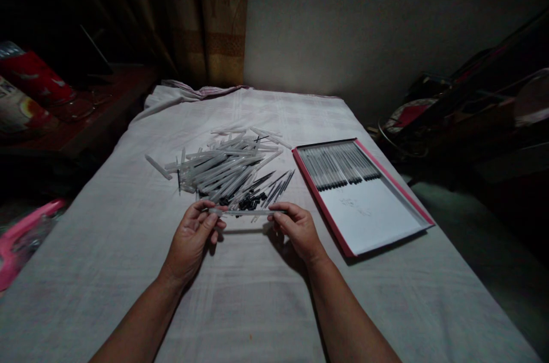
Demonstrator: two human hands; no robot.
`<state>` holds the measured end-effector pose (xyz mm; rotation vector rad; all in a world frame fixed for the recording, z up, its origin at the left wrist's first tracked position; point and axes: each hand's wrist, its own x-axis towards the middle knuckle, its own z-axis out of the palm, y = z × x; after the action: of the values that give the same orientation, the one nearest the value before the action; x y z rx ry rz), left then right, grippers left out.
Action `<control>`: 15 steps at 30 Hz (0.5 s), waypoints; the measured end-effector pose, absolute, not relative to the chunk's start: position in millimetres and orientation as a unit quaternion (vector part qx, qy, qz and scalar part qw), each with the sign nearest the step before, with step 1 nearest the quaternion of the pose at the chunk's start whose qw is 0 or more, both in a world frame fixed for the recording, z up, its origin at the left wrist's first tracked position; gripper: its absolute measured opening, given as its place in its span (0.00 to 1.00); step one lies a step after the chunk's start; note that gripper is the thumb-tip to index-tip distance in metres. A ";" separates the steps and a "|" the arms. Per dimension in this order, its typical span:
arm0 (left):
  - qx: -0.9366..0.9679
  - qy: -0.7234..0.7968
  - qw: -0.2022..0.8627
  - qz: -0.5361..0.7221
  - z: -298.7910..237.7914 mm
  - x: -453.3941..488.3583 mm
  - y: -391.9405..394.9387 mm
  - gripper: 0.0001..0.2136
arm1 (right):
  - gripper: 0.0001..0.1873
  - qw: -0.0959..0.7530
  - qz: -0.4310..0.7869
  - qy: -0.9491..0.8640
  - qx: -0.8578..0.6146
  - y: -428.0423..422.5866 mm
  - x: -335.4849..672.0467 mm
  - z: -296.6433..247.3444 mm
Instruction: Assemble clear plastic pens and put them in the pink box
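Observation:
Between my two hands a clear pen [249, 213] lies level above the cloth. My left hand [198, 231] pinches its left end, and my right hand [295, 227] pinches its right end with thumb and fingers. Just beyond the hands is a heap of clear pen barrels [229, 167]. At the heap's near side lie small black pen parts [252, 201] and several dark, thin refills [281, 188]. To the right, an open red-edged box [328, 220] holds a row of pens [338, 164] with dark ends along its far side.
A white checked cloth [253, 300] covers the table. At left, a red container [36, 74] stands on a dark red side table [124, 94], and a pink object [30, 226] sits lower down. Behind are a curtain [223, 26] and a pale wall [343, 31].

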<state>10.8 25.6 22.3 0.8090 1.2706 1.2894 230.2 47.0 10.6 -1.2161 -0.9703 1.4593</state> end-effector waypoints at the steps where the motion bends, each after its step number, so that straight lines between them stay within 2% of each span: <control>1: 0.346 0.541 0.543 0.541 22.2 10.6 25.0 0.23 | 0.14 0.480 0.596 -0.406 -0.499 46.9 230.8 10.1; 10: 0.388 0.588 0.539 0.462 19.7 10.2 20.5 0.25 | 0.12 0.377 0.516 -0.615 -0.462 42.3 240.8 9.3; 15: 0.394 0.601 0.550 0.426 15.0 8.9 22.6 0.25 | 0.12 0.378 0.466 -0.651 -0.465 42.2 239.8 12.6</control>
<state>8.9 22.6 15.0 0.9336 1.4219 1.0076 239.8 42.2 12.6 -1.1891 -1.6638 1.1899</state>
